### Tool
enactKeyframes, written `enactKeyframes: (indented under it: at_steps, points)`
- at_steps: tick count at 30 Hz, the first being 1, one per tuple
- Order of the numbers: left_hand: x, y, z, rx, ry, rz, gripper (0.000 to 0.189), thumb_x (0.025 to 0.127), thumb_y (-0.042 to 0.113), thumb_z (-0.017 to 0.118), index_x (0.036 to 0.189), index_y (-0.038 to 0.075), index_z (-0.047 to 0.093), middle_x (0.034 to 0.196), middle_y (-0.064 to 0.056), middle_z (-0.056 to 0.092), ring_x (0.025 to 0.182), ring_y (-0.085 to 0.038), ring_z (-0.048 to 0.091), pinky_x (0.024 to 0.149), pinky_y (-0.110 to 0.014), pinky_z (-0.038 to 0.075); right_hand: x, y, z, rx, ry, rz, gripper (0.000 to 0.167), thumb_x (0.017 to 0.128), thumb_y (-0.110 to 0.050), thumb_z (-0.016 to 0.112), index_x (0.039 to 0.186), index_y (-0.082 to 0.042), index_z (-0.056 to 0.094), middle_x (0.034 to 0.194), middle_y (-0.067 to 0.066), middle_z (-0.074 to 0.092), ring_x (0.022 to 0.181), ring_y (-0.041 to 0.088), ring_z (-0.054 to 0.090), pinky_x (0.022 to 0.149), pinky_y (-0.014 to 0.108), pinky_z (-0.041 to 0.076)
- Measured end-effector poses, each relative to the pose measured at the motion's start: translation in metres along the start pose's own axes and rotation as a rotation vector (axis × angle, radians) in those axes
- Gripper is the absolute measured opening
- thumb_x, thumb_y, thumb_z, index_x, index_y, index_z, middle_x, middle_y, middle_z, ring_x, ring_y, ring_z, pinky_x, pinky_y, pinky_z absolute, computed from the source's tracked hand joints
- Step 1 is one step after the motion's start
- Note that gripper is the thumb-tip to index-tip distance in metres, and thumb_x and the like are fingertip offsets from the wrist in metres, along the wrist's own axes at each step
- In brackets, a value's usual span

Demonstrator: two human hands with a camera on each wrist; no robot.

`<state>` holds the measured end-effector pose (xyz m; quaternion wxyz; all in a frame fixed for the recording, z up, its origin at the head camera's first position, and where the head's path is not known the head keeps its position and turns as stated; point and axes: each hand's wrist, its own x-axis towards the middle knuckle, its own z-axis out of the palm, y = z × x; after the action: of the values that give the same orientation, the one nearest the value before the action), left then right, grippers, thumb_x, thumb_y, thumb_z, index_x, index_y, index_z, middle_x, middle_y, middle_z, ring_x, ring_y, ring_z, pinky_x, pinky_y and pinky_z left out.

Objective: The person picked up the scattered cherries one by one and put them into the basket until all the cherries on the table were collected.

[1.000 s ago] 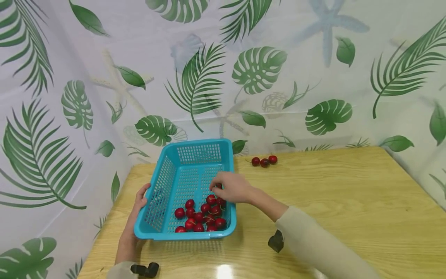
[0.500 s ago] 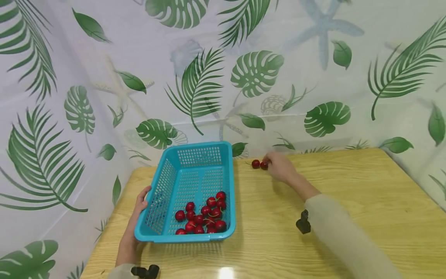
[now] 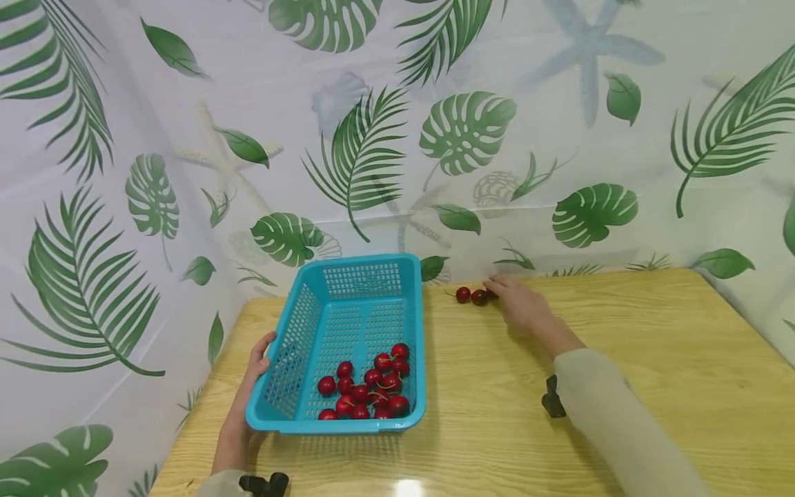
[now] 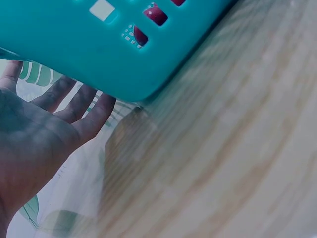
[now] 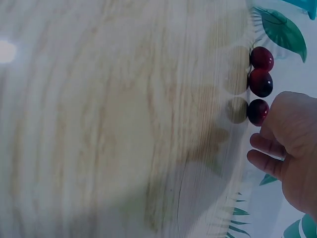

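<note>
A blue plastic basket [image 3: 363, 310] with perforated walls stands tilted on the left part of the table, with several red cherries [image 3: 360, 393] gathered at its near right end. My left hand [image 3: 245, 386] grips the basket's left side, thumb by the rim; in the left wrist view its fingers reach behind the basket wall [image 4: 99, 54]. At the table's back edge, two cherries [image 3: 470, 296] lie close together. My right hand [image 3: 524, 310] pinches a third cherry [image 5: 258, 112] just beside them, mostly hidden in the head view; its two lower fingers are curled.
The wooden table [image 3: 559, 386] extends to the right and the front. Behind it and along the left hangs a white cloth [image 3: 497, 69] printed with green leaves. The basket's right wall stands between its cherries and the ones by the back edge.
My right hand has left the basket, where a cherry joined the others, and has moved right and back to the cherries at the table's edge. My left hand keeps its place on the basket.
</note>
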<state>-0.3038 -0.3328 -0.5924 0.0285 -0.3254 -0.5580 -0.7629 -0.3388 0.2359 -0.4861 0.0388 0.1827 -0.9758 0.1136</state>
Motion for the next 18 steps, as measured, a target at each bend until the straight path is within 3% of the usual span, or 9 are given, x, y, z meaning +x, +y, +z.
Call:
enactKeyframes:
  at_steps: [3, 5, 10, 11, 13, 14, 17, 18]
  points:
    - [0.000, 0.005, 0.009, 0.052, 0.054, -0.068, 0.068, 0.096, 0.036, 0.055, 0.154, 0.014, 0.027, 0.147, -0.012, 0.040, 0.120, -0.015, 0.055, 0.092, -0.028, 0.048, -0.001, -0.001, 0.003, -0.010, -0.015, -0.015, 0.061, 0.090, 0.011, 0.051, 0.148, -0.006, 0.044, 0.158, 0.020, 0.030, 0.133, 0.050, 0.041, 0.088, 0.056, 0.050]
    - [-0.001, -0.001, 0.004, 0.056, 0.067, -0.091, 0.069, 0.095, 0.039, 0.056, 0.154, 0.017, 0.028, 0.147, -0.010, 0.041, 0.119, -0.014, 0.056, 0.093, -0.027, 0.048, -0.003, 0.000, 0.006, -0.007, -0.033, -0.010, 0.056, 0.093, 0.008, 0.050, 0.147, -0.004, 0.044, 0.158, 0.022, 0.028, 0.135, 0.051, 0.036, 0.099, 0.060, 0.042]
    - [-0.005, -0.045, -0.046, -0.014, -0.040, -0.005, 0.053, 0.102, 0.014, 0.035, 0.155, 0.014, 0.030, 0.147, -0.008, 0.045, 0.123, -0.021, 0.056, 0.096, -0.030, 0.049, -0.006, 0.004, 0.011, 0.033, -0.051, 0.031, 0.041, 0.103, -0.004, 0.040, 0.143, 0.001, 0.045, 0.151, 0.025, 0.037, 0.135, 0.050, 0.037, 0.105, 0.060, 0.037]
    - [-0.005, -0.044, -0.046, 0.007, -0.017, -0.029, 0.055, 0.101, 0.017, 0.039, 0.155, 0.013, 0.029, 0.147, -0.010, 0.044, 0.123, -0.022, 0.056, 0.097, -0.033, 0.049, -0.007, 0.004, 0.010, 0.042, -0.044, 0.028, 0.039, 0.104, -0.006, 0.039, 0.142, 0.001, 0.046, 0.146, 0.026, 0.042, 0.131, 0.050, 0.041, 0.104, 0.060, 0.038]
    - [-0.003, -0.040, -0.043, 0.000, -0.025, -0.014, 0.060, 0.099, 0.023, 0.045, 0.155, 0.012, 0.028, 0.147, -0.013, 0.043, 0.122, -0.023, 0.056, 0.095, -0.034, 0.049, -0.007, 0.004, 0.009, 0.070, -0.035, 0.030, 0.037, 0.106, -0.011, 0.037, 0.140, 0.002, 0.048, 0.136, 0.027, 0.048, 0.124, 0.048, 0.047, 0.100, 0.059, 0.042]
    - [-0.002, -0.032, -0.034, 0.000, -0.017, -0.008, 0.060, 0.099, 0.024, 0.047, 0.155, 0.011, 0.028, 0.146, -0.014, 0.043, 0.121, -0.024, 0.057, 0.094, -0.034, 0.050, -0.007, 0.004, 0.008, 0.083, -0.031, 0.030, 0.037, 0.107, -0.012, 0.037, 0.139, 0.003, 0.048, 0.131, 0.027, 0.050, 0.119, 0.047, 0.050, 0.098, 0.058, 0.043]
    - [0.004, 0.007, 0.012, 0.038, 0.046, -0.056, 0.068, 0.092, 0.036, 0.060, 0.151, 0.015, 0.033, 0.140, -0.008, 0.046, 0.116, -0.015, 0.057, 0.091, -0.028, 0.048, -0.009, 0.005, 0.005, 0.116, -0.033, 0.041, 0.037, 0.107, -0.011, 0.036, 0.137, 0.006, 0.049, 0.124, 0.028, 0.051, 0.113, 0.045, 0.054, 0.096, 0.057, 0.044]
    - [0.006, 0.019, 0.027, 0.053, 0.056, -0.059, 0.064, 0.094, 0.036, 0.058, 0.150, 0.018, 0.034, 0.138, -0.003, 0.047, 0.116, -0.011, 0.056, 0.090, -0.024, 0.048, -0.009, 0.005, 0.003, 0.124, -0.037, 0.045, 0.037, 0.107, -0.010, 0.036, 0.137, 0.007, 0.048, 0.124, 0.029, 0.050, 0.113, 0.045, 0.054, 0.096, 0.057, 0.045]
